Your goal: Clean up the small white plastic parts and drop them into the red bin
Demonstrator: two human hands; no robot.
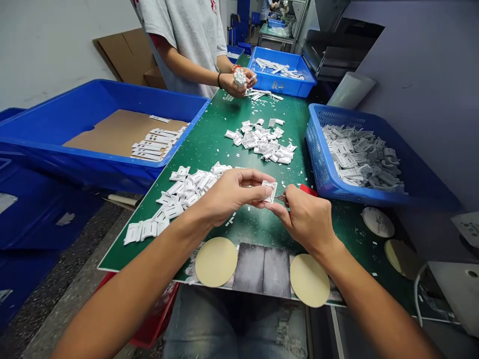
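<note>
Over the green table, my left hand (239, 192) pinches a small white plastic part (269, 191) between thumb and fingers. My right hand (309, 214) is closed round a knife with a red handle (309, 190); only a bit of the handle and a short metal tip show. That tip is close to the right edge of the white part, and my right thumb reaches under it. Left of my hands lies a pile of similar white parts (187, 192). Another heap of white parts (262, 139) lies farther up the table.
A blue basket (318, 149) full of white parts stands at right. On the left is a large blue bin (33, 139) with cardboard and white strips. Across the table a co-worker's hands (237, 85) hold white pieces, near a blue tray (284, 86). Sanding discs (216, 262) lie at the front edge.
</note>
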